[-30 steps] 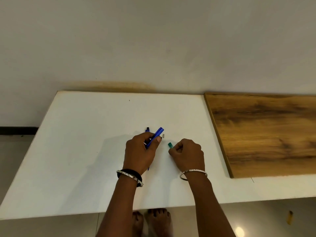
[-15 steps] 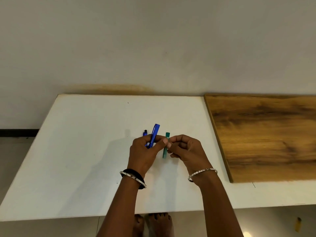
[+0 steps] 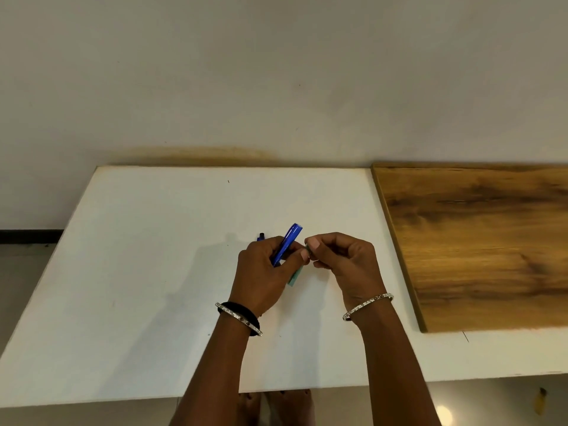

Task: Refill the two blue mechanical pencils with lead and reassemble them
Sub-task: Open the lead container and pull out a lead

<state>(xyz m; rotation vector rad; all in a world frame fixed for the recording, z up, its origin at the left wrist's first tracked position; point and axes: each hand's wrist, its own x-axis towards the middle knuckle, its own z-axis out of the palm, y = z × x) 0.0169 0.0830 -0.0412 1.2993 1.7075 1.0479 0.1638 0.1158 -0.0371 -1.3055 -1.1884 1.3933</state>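
A white table (image 3: pixel 138 272) stands against a plain wall. On the left side of the table lies a grey shadow of the person's arms.

Near the middle, the dark tip of a second blue pencil (image 3: pixel 261 236) peeks out from behind the left hand (image 3: pixel 261 275). It lies flat on the table, and most of it is hidden.

The left hand is lifted a little above the table. Its fingers are curled round a blue pencil (image 3: pixel 290 239), which tilts up and to the right, with its far end sticking out past the knuckles. A silver bangle (image 3: pixel 238 316) and a black band (image 3: pixel 246 310) sit on that wrist.

A green tube (image 3: pixel 294 276) hangs just under the left thumb, which touches it. The tube slants down and to the left.

The right hand (image 3: pixel 344 262) is close beside the left one, almost touching. Its thumb and first finger pinch the top end of the green tube (that end is too small to see well). This wrist wears a silver bangle too.

On the far right, a brown wooden board (image 3: pixel 476 247) lies on the table, well apart from the hands.
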